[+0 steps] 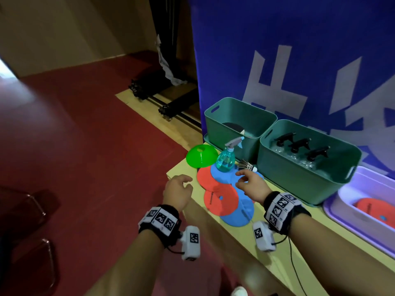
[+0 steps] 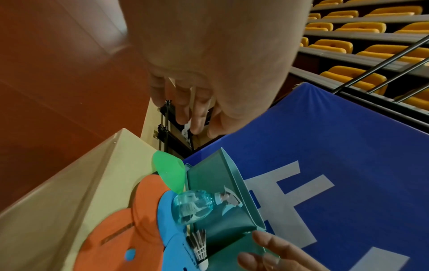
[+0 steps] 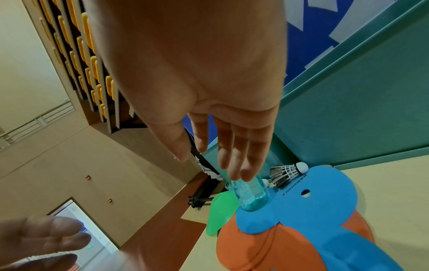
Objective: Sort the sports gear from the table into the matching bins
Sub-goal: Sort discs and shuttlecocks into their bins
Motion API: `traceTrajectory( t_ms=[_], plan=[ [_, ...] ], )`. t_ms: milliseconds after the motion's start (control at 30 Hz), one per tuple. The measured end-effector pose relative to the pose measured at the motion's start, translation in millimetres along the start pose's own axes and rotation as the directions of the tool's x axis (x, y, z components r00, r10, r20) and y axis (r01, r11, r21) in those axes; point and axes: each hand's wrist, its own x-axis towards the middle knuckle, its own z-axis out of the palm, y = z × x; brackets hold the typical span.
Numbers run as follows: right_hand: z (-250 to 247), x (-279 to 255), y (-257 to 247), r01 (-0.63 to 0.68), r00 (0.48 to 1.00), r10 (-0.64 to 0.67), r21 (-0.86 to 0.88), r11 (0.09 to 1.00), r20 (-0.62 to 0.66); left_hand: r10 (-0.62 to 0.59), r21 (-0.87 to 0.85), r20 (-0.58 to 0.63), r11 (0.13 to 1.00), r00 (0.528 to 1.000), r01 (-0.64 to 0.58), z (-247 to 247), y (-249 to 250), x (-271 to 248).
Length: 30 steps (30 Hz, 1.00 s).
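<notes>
A clear teal spray bottle [image 1: 226,160] [image 2: 192,207] [image 3: 250,194] stands on a heap of flat orange discs [image 1: 220,200] and blue discs [image 1: 237,212] at the table's left end. A green cone [image 1: 201,155] leans behind them. A black-and-white shuttlecock [image 1: 248,165] [image 3: 289,170] lies beside the bottle. My right hand [image 1: 248,180] [image 3: 234,152] hovers just above the discs near the shuttlecock, fingers relaxed, holding nothing. My left hand [image 1: 181,186] [image 2: 185,110] hangs over the table's left edge, empty too.
Two green bins stand behind the heap: the left bin [image 1: 213,120] holds a paddle, the right bin [image 1: 282,171] holds black-capped spray bottles. A purple bin [image 1: 342,201] with an orange disc sits at the right. A blue banner [image 1: 299,50] backs the table.
</notes>
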Motion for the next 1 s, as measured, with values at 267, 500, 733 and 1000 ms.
traceTrajectory(
  t_ms=[267,500,733,1000],
  plan=[
    [-16.1,66.7,-3.4,-0.091,0.992,0.09,-0.001,0.996,-0.086,0.037,-0.037,0.068,0.999,0.997,-0.035,17.9,22.5,97.8],
    [-24.8,108.8,7.8,-0.277,0.932,0.284,0.065,0.959,-0.224,0.191,-0.062,0.328,0.982,0.925,-0.181,61.9,35.9,203.4],
    [-9.4,120.6,11.4,-0.436,0.776,0.503,0.253,0.864,-0.38,0.252,-0.07,0.603,0.962,0.757,-0.264,107.1,48.0,271.0],
    [19.3,101.5,30.4,-0.497,0.625,0.643,0.41,0.765,-0.442,0.298,0.034,0.671,0.903,0.679,-0.429,154.2,44.4,281.6]
  ],
)
